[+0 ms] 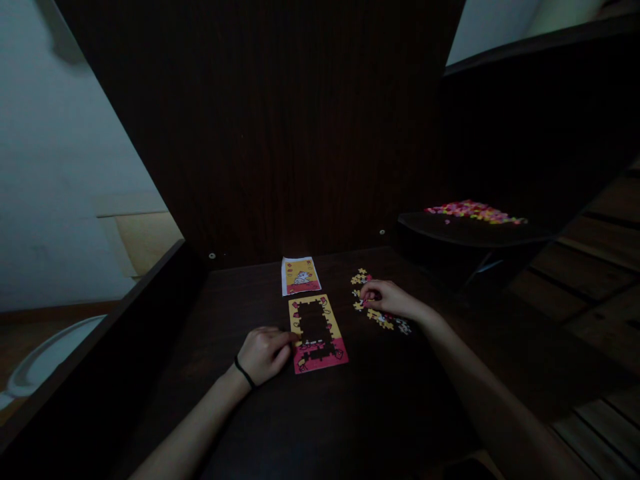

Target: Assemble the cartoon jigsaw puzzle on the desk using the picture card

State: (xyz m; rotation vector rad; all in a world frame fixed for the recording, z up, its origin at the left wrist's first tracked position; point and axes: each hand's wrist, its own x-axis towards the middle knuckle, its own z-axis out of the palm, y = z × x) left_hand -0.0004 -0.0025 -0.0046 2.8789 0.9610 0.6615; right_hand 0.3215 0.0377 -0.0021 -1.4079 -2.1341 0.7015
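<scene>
A partly assembled jigsaw puzzle [343, 358] lies on the dark tabletop, its yellow and pink border joined around a mostly bare middle. A short row of joined pieces crosses its lower part. My left hand [263, 353], a black band at its wrist, rests at the puzzle's left edge with the index finger stretched onto it. To the right, my right hand [393, 298] reaches into the loose puzzle pieces [383, 319], thumb and fingers pinched on a small pinkish piece. Behind the puzzle lies a reference picture [301, 273] of a white animal on yellow and pink.
A dark upright panel [280, 133] closes off the back of the table. At the right, a corner shelf [430, 227] carries a heap of small colourful bits [473, 211]. A raised board [100, 347] borders the left side, with a white round object [50, 353] beyond it.
</scene>
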